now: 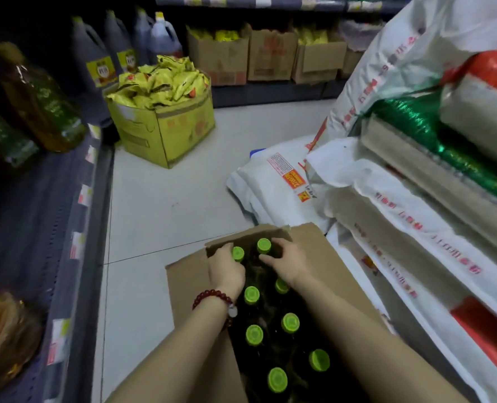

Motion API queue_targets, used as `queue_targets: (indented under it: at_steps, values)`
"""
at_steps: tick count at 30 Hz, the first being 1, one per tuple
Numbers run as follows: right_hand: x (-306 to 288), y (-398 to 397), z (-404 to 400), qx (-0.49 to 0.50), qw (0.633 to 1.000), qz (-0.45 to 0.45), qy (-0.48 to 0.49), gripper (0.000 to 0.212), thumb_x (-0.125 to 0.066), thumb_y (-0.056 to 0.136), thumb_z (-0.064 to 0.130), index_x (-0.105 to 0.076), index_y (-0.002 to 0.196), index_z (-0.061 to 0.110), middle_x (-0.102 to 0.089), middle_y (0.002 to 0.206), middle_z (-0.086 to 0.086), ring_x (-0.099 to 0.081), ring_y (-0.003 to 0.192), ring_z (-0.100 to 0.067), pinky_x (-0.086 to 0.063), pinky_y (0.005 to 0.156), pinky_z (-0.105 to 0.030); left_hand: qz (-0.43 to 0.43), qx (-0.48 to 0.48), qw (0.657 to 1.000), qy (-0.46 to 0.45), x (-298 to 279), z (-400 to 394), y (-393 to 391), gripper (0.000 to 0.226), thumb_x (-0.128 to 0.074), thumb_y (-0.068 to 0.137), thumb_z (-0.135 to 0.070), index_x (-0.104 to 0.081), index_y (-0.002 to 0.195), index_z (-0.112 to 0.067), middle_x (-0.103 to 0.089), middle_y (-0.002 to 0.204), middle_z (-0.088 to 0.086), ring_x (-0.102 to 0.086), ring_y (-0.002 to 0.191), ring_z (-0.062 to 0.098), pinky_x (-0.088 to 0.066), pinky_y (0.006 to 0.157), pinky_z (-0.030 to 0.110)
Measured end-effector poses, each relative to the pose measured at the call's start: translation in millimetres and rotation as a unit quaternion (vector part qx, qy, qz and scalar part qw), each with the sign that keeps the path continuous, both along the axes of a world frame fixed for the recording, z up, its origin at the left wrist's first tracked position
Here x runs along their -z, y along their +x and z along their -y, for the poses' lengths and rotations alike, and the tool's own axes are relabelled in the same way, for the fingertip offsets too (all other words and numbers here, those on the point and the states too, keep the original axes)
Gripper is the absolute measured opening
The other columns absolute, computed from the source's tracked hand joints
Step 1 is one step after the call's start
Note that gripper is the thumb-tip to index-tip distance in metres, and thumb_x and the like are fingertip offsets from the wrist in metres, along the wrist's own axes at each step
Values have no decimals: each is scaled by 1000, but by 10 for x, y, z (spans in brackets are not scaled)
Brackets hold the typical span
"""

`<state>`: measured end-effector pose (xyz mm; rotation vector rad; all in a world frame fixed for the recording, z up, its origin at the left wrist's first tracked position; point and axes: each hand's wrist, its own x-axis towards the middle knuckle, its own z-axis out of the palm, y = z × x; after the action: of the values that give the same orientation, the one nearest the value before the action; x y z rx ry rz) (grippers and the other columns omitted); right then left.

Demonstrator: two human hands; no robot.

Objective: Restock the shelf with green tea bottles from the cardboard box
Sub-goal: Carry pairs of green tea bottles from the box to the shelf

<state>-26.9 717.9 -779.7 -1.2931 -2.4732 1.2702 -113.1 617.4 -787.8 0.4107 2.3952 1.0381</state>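
Both far bottles in the box [314, 245] are being gripped by the necks for lifting: one [238, 253] by the left hand [226, 271], one [264, 246] by the right hand [285, 264].

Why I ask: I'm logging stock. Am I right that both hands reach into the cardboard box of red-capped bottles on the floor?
Not quite. The head view shows the bottles' caps are green, not red. Both hands, left hand and right hand, do reach into the cardboard box on the floor.

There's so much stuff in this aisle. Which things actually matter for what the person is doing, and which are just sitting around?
Part of the job:
- cardboard box
- green-capped bottles inside it
- left hand and right hand, each at a bottle at the box's far end
- shelf on the left

Just lying about:
- yellow box of packets
- white sacks
- dark jugs
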Motion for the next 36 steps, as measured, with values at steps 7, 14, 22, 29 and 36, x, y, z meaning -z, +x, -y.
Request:
queue_targets:
  at_steps: [7, 14, 22, 29, 36]
  values:
    - [404, -92, -139, 44, 997, -67, -18, 45, -81, 74, 21, -69, 116, 13, -73, 112, -3, -64, 110, -20, -48, 100, -34, -18, -49, 997, 50, 196, -68, 39, 44, -69, 79, -4, -62, 121, -15, -67, 118, 6, -58, 114, 23, -42, 98, 27]
    - [515, -104, -170, 49, 992, -118, -24, 37, -82, 72, 20, -73, 107, 12, -76, 102, -3, -67, 103, -20, -51, 95, -36, -46, -64, 995, 58, 219, -78, 63, 38, -75, 75, -7, -67, 112, -7, -62, 119, 10, -57, 111, 23, -37, 93, 21]
    - [561, -80, -166, 82, 980, -154, -94, 40, -84, 69, 7, -73, 108, 8, -76, 99, -8, -68, 95, -21, -55, 91, -34, -12, -94, 991, 94, 292, -48, 161, 48, -77, 74, -18, -63, 119, -11, -66, 120, 6, -57, 116, 22, -38, 99, 25]
    - [264, 32, -182, 75, 966, -213, -124, 25, -78, 73, 0, -74, 97, 7, -76, 95, -12, -71, 92, -30, -56, 89, -42, -2, -84, 982, 169, 107, -23, 135, 39, -83, 66, -18, -71, 102, -14, -74, 98, 2, -66, 91, 17, -51, 89, 31]
    - [-924, 87, -37, 63, 962, -228, -135, 22, -81, 66, 21, -76, 88, 24, -78, 85, -2, -70, 83, -18, -56, 86, -41, 1, -53, 977, 207, -959, 112, 39, 26, -85, 61, -19, -72, 84, -17, -71, 78, -5, -62, 76, 11, -49, 76, 24]
